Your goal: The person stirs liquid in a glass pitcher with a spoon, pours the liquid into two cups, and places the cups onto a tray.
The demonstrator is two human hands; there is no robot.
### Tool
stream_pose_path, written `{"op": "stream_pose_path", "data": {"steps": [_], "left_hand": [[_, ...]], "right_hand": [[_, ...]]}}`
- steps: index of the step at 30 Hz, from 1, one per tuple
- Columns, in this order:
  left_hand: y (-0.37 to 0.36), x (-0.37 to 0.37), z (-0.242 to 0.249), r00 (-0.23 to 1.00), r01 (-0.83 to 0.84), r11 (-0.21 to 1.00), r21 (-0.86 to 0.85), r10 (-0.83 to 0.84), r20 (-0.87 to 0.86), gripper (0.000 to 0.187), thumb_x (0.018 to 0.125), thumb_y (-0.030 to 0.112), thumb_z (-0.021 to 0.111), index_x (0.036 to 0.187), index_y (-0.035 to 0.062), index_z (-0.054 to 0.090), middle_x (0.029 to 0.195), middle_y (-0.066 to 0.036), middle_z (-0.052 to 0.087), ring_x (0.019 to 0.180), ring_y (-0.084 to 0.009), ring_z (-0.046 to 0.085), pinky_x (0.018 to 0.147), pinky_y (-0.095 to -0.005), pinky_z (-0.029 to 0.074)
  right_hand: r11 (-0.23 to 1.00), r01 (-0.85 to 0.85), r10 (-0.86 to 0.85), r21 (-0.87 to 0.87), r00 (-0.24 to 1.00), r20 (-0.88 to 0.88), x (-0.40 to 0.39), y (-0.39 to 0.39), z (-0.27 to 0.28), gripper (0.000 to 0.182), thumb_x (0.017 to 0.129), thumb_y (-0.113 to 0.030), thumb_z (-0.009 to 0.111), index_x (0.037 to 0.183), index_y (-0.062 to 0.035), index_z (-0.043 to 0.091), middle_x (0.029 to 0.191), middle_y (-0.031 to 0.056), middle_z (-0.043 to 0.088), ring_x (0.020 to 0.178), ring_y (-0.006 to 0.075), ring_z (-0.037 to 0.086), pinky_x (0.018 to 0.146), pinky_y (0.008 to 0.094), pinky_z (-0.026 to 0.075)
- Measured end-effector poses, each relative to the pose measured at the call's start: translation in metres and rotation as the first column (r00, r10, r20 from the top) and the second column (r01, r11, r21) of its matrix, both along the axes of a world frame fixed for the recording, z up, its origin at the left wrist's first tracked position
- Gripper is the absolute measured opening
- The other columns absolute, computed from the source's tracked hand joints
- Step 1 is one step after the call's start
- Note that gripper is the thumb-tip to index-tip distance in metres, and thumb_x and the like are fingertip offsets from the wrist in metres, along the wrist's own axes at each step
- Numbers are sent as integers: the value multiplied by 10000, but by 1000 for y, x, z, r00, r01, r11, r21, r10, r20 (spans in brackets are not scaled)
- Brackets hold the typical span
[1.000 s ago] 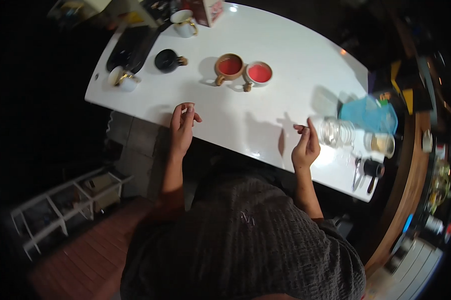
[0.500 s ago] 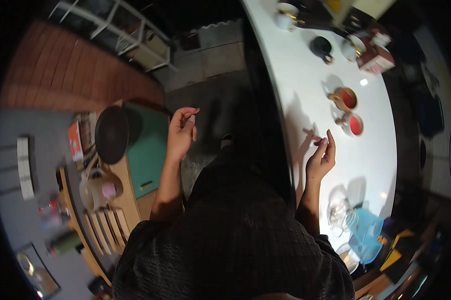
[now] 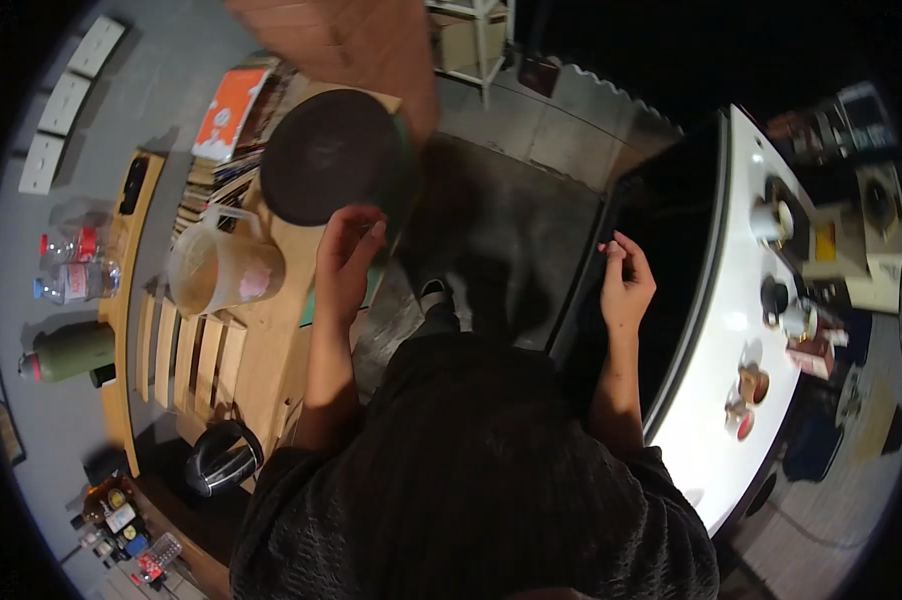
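Note:
My left hand hangs in the air with loosely bent fingers apart and nothing in it. It is nearest to a round dark disc on a wooden-topped cabinet, just beyond my fingertips. A translucent plastic pitcher with some liquid inside stands left of that hand. My right hand is raised over the floor beside the white counter. Its fingers are loosely curved, with gaps between them, and it holds nothing. Two cups, a brown one and a pale one, sit on the counter.
Beside the pitcher are wooden slats and a dark kettle. Further left lie a green bottle and plastic bottles. A dark floor strip runs between cabinet and counter. A white shelf frame stands ahead.
My view has turned left, toward the wooden-topped cabinet. The counter and cups have shifted right, and the pitcher and disc now appear closer to my left hand. Both hands stay empty.

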State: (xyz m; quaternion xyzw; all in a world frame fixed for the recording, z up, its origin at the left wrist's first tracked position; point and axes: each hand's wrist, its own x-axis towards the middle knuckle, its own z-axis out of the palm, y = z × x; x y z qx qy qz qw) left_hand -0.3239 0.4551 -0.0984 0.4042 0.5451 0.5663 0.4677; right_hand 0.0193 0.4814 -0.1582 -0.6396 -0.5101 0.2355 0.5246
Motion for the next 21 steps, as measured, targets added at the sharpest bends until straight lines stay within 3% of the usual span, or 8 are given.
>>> {"op": "stream_pose_path", "data": {"steps": [6, 13, 15, 16, 18, 19, 20, 21], "left_hand": [[-4, -112, -6, 952, -300, 953, 41, 296, 79, 66, 911, 50, 569, 976, 45, 556, 942, -33, 577, 801, -101, 514, 753, -259, 416], [-45, -163, -18, 853, -505, 863, -17, 502, 146, 120, 855, -53, 495, 856, 64, 468, 976, -61, 564, 800, -114, 489, 765, -246, 413], [-54, -164, -19, 766, -622, 783, -1, 609, 206, 168, 874, -15, 514, 794, 91, 410, 897, -57, 527, 787, -136, 471, 768, -270, 403], [-59, -161, -16, 744, -650, 760, -9, 639, 197, 168, 874, -15, 514, 794, 91, 410, 897, -57, 527, 787, -136, 471, 768, -270, 403], [-67, -156, -3, 717, -691, 722, -41, 691, 93, 210, 906, 36, 538, 776, 105, 388, 864, -49, 501, 780, -139, 466, 761, -271, 398], [-74, -153, 1, 713, -698, 716, -13, 697, 74, 192, 932, 89, 553, 797, 98, 417, 870, -51, 511, 772, -138, 463, 748, -271, 396], [-79, -148, 8, 697, -715, 699, -9, 714, 60, 192, 932, 89, 553, 797, 98, 417, 870, -51, 511, 772, -138, 463, 748, -271, 396], [-83, -141, 17, 660, -750, 661, -15, 750, 47, 174, 935, 92, 552, 808, 93, 433, 871, -50, 517, 769, -137, 466, 743, -268, 395]], "right_hand": [[876, -421, 417, -236, 906, -67, -135, 105, -47, 280, 892, -150, 637, 1095, 42, 625, 836, 55, 682, 815, 116, 635, 785, 257, 491], [687, -632, 595, -358, 772, -222, -273, 186, -119, 414, 888, -206, 643, 1198, 52, 552, 1002, 116, 663, 931, 178, 623, 853, 312, 483], [655, -532, 431, -537, 847, -312, -304, 199, -153, 529, 892, -290, 638, 1272, 44, 481, 1085, 166, 619, 973, 222, 600, 876, 353, 471], [629, -556, 458, -544, 830, -319, -314, 207, -168, 529, 892, -290, 638, 1272, 44, 481, 1085, 166, 619, 973, 222, 600, 876, 353, 471], [330, -614, 235, -717, 789, -568, -331, 223, -188, 627, 893, -384, 618, 1317, 39, 432, 1162, 196, 572, 1005, 251, 579, 874, 394, 464], [339, -605, 205, -720, 795, -571, -343, 219, -189, 638, 944, -458, 516, 1322, 47, 421, 1195, 197, 551, 1002, 277, 578, 866, 421, 459], [320, -621, 220, -715, 783, -582, -354, 215, -189, 638, 944, -458, 516, 1322, 47, 421, 1195, 197, 551, 1002, 277, 578, 866, 421, 459], [423, -539, 156, -729, 835, -527, -361, 208, -189, 629, 966, -469, 457, 1314, 54, 427, 1203, 206, 545, 1011, 297, 575, 870, 428, 456]]}}
